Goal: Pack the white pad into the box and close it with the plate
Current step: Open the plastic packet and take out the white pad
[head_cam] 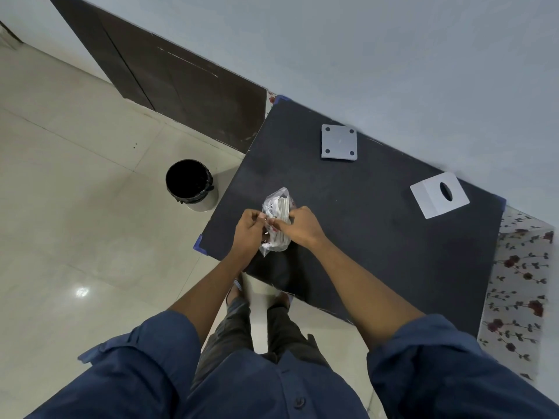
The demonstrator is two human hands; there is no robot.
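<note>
Both the left hand [248, 226] and right hand [298, 224] pinch the plastic bag [276, 220] over the table [378, 237], seemingly to tear it open for the pad

The white pad [283, 210] sits folded inside a crinkled clear plastic bag [273, 225] near the desk's left edge. The plate [339, 142], a grey square with four corner holes, lies flat at the far edge. The white box [439, 195], with an oval slot, lies flat to the right.
</note>
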